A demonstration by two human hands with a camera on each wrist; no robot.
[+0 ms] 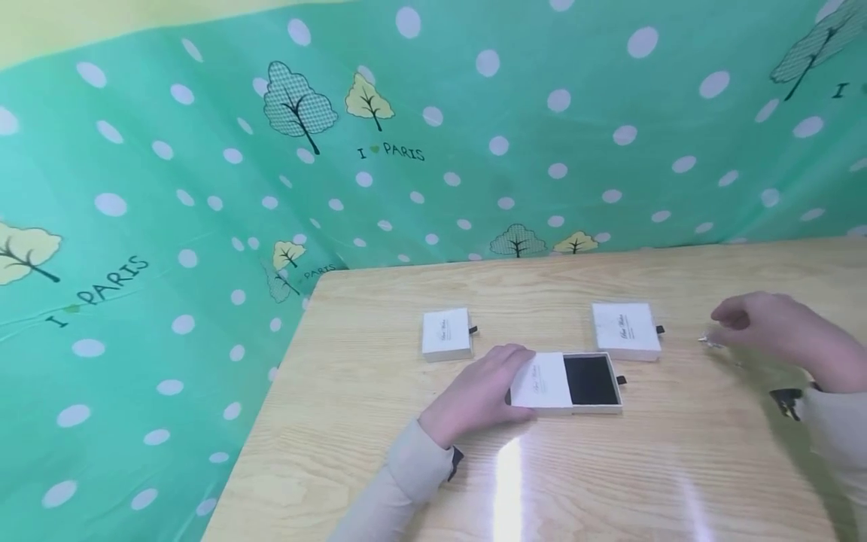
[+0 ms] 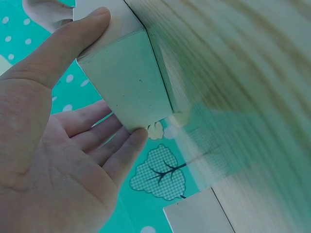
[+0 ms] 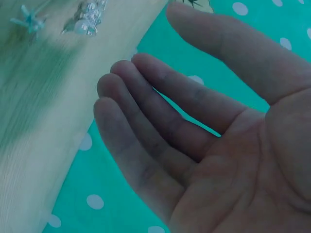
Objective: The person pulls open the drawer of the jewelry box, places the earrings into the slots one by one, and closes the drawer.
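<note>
My left hand [image 1: 477,395] grips a white slide-out jewelry box [image 1: 552,382], thumb on its near side and fingers on the far side. The drawer stands partly out to the right, with a black pad [image 1: 591,380] inside. In the left wrist view, the thumb and fingertips press opposite sides of the box [image 2: 129,80]. My right hand [image 1: 789,331] hovers at the right, fingers loosely bent and holding nothing. Below its fingertips lies small shiny jewelry [image 1: 710,342]. The right wrist view shows a clear sparkling cluster [image 3: 87,22] and a star-shaped piece [image 3: 31,23] on the wood.
Two more white boxes lie behind the gripped one: a smaller box [image 1: 447,334] at left and another box [image 1: 626,331] at right, both with black pull tabs. The wooden table [image 1: 325,421] meets a green dotted cloth [image 1: 433,165] at its back and left.
</note>
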